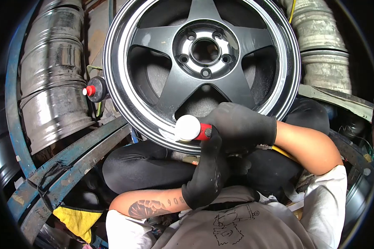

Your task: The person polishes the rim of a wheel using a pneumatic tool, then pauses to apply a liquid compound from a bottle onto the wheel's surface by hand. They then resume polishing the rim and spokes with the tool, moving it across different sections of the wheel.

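A large black alloy wheel point(166, 83) with broad spokes and a shiny rim leans in front of me, against my crossed legs. Both my hands wear black gloves and close around a small red polisher point(205, 132) with a round white pad point(187, 128). The pad is over the lower lip of the rim; whether it presses on the metal is hard to tell. My right hand point(241, 124) wraps the tool's body, hiding most of it. From below, my left hand point(207, 174) grips near the red head, its upper fingers by the silver button.
Stacked metal wheel barrels point(56, 83) stand at the left, with more barrels point(324, 45) at the right. A black bottle with a red cap point(97, 89) sits beside the wheel. Blue metal rails point(70, 145) cross the lower left, near a yellow cloth point(78, 222).
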A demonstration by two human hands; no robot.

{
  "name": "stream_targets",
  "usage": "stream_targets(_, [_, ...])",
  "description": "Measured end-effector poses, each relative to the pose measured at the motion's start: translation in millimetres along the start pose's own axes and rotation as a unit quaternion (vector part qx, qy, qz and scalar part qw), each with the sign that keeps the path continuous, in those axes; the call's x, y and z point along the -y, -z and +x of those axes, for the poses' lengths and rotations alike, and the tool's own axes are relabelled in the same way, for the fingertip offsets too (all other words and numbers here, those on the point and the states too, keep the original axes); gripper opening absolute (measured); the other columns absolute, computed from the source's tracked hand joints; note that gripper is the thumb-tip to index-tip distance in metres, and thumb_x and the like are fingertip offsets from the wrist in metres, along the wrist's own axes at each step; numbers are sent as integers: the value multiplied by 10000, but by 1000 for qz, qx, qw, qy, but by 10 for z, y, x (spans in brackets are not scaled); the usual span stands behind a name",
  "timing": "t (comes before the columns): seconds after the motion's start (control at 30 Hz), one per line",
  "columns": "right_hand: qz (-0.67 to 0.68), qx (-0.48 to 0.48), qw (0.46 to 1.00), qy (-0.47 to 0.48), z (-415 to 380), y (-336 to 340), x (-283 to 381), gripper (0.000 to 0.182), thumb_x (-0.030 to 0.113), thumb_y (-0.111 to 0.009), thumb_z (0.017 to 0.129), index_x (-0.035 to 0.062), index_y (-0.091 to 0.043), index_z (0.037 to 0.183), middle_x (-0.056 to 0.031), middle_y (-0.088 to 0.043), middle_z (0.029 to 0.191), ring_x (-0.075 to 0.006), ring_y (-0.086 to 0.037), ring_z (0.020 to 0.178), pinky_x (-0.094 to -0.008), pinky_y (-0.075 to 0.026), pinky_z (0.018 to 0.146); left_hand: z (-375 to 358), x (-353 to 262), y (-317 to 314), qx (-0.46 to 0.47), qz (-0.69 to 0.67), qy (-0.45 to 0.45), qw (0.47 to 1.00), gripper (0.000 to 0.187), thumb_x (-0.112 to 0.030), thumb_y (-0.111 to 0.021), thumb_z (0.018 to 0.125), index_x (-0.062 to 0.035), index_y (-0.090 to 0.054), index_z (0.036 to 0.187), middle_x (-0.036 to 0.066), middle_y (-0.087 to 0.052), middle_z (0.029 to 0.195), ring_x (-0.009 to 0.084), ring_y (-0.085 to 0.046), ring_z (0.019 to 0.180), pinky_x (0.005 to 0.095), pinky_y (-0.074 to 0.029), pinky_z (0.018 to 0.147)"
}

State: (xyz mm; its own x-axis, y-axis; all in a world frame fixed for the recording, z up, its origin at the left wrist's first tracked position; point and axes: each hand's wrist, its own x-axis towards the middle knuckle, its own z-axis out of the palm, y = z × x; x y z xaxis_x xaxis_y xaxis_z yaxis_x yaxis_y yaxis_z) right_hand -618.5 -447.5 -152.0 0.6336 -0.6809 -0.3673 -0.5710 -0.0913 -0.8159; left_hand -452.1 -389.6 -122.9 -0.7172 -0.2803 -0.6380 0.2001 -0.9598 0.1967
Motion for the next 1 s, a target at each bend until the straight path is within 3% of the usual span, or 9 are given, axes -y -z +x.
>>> stream_targets(0.13, [-49, 22, 997, -55, 0, 21, 157, 352, 226, -740, 740, 116, -684, 1070, -197, -706, 826, -436, -683, 827, -507, -545, 733, -27, 84, 40, -5, -51, -22, 998, 881, -714, -343, 1026, -16, -351, 1564, 195, -505, 1489, 299, -557, 1277, 447, -454, 1051])
stream_targets(0.2, [-74, 9, 997, -38, -5, -3, 179, 362, 243, -734, 746, 135, -679, 1087, -192, -702, 798, -434, -687, 798, -516, -544, 714, 2, 108, -5, -33, -113, -32, 993, 840, -697, -364, 1037, -23, -401, 1538, 181, -553, 1451, 275, -610, 1197, 436, -487, 1013])
stream_targets(0.3, [-88, -24, 996, -9, -20, -29, 188, 400, 271, -727, 752, 158, -665, 1131, -189, -700, 776, -434, -688, 767, -529, -542, 693, 12, 159, 72, -14, -82, -27, 996, 891, -735, -336, 1022, -14, -398, 1542, 189, -542, 1473, 287, -608, 1202, 443, -478, 1025])
stream_targets(0.4, [-94, -41, 995, 2, -32, -74, 117, 438, 287, -720, 763, 161, -648, 1175, -187, -704, 786, -434, -686, 767, -532, -538, 690, 11, 156, 117, 15, -32, -16, 999, 970, -773, -258, 1003, 14, -332, 1567, 233, -500, 1484, 339, -540, 1331, 480, -434, 1102])
stream_targets(0.5, [-55, -31, 998, -13, -36, -54, 99, 287, 294, -726, 764, 70, -702, 943, -214, -699, 794, -423, -695, 796, -504, -544, 737, 33, 127, 209, 65, -9, 8, 998, 964, -774, -293, 1000, 12, -347, 1557, 226, -502, 1480, 323, -555, 1303, 470, -456, 1066])
stream_targets(0.57, [-24, -16, 999, -16, -26, -37, 65, 285, 290, -726, 769, 59, -705, 936, -217, -701, 811, -424, -693, 818, -494, -546, 753, 16, 24, 80, 39, -14, 15, 999, 941, -762, -328, 1003, 0, -352, 1555, 216, -500, 1484, 310, -551, 1301, 463, -466, 1046])
stream_targets(0.63, [-3, 2, 1000, -8, -14, -50, -4, 421, 276, -718, 782, 125, -650, 1169, -195, -712, 847, -439, -682, 839, -501, -542, 740, 11, -22, 35, 31, -27, 26, 999, 918, -747, -358, 1008, -8, -354, 1553, 206, -495, 1489, 301, -541, 1310, 458, -468, 1041])
stream_targets(0.9, [18, -4, 1000, 22, -32, -18, -25, 372, 261, -738, 782, 91, -670, 1106, -212, -713, 880, -440, -677, 879, -503, -542, 771, -26, -103, -94, 28, -32, 30, 999, 895, -729, -386, 1014, -17, -349, 1555, 185, -482, 1498, 290, -496, 1358, 445, -443, 1072])
stream_targets(1.0, [20, -21, 999, 40, -23, -59, -45, 355, 242, -736, 781, 87, -675, 1093, -212, -713, 880, -441, -676, 878, -498, -542, 768, -46, -101, -114, 10, -29, 32, 999, 905, -743, -387, 1005, -16, -368, 1544, 173, -502, 1473, 276, -531, 1303, 433, -447, 1060])
